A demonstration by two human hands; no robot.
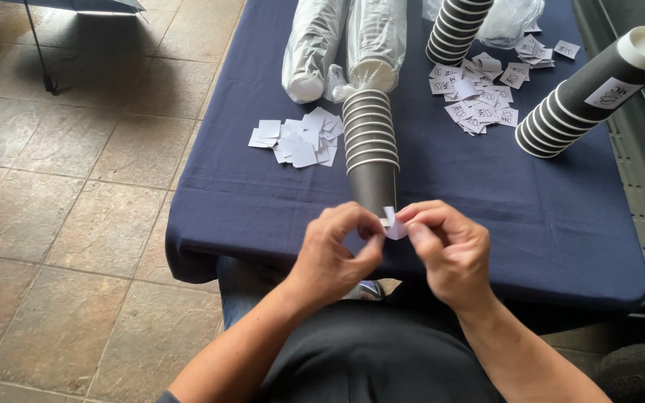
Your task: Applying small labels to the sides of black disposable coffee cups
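Small white slip [394,225] mostly covered by fingertips of both hands; whether peeling or folding, cannot tell. Lower end of nearest dark cup stack [371,145] hidden behind hands. Far cup stack [457,30] and plastic-wrapped sleeves [345,45] cut off by top edge. Print on scattered right slips [483,93] too small to tell. Dark round object at bottom right corner [640,373], perhaps tyre, cut by edge.

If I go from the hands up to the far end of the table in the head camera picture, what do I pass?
Left hand and right hand pinching a small paper sticker → lying stack of dark paper cups → plastic-wrapped cup sleeves.
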